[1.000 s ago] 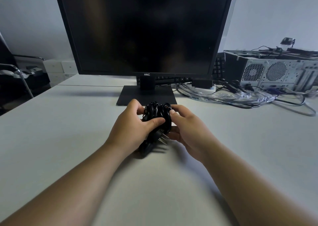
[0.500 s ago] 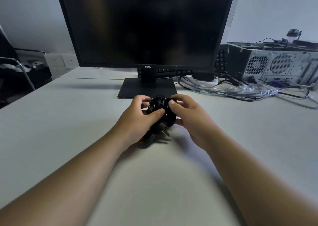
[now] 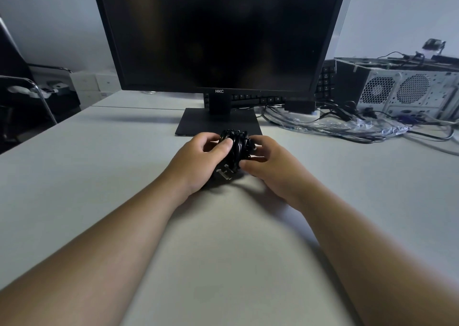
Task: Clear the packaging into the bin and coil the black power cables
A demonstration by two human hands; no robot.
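- The left hand (image 3: 198, 159) and the right hand (image 3: 270, 164) both grip the coiled black cable (image 3: 236, 144), fingers curled around it.
- The monitor (image 3: 218, 32) stands at 12 o'clock; the plastic packaging (image 3: 347, 124) lies at 2 o'clock.

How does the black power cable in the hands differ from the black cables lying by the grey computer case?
The black power cable is wound into a tight bundle; the black cables by the grey computer case sprawl loose. The left hand and right hand grip the bundle; the loose ones lie untouched amid clear plastic packaging. Both are black.
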